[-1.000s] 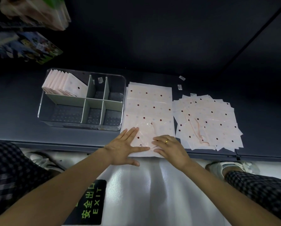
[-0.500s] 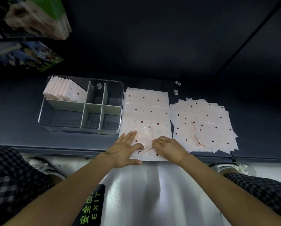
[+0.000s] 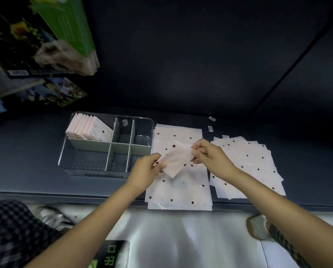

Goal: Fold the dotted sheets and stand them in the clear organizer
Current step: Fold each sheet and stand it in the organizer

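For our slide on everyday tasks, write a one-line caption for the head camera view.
Both hands, left and right, hold a folded dotted sheet above a flat stack, beside the clear organizer.

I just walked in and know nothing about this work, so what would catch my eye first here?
Two bare hands, the left hand and right hand, hold a folded dotted sheet up between them, above a flat stack of dotted sheets. To the left sits a clear organizer with folded sheets standing in its far-left compartment; a looser pile lies to the right.
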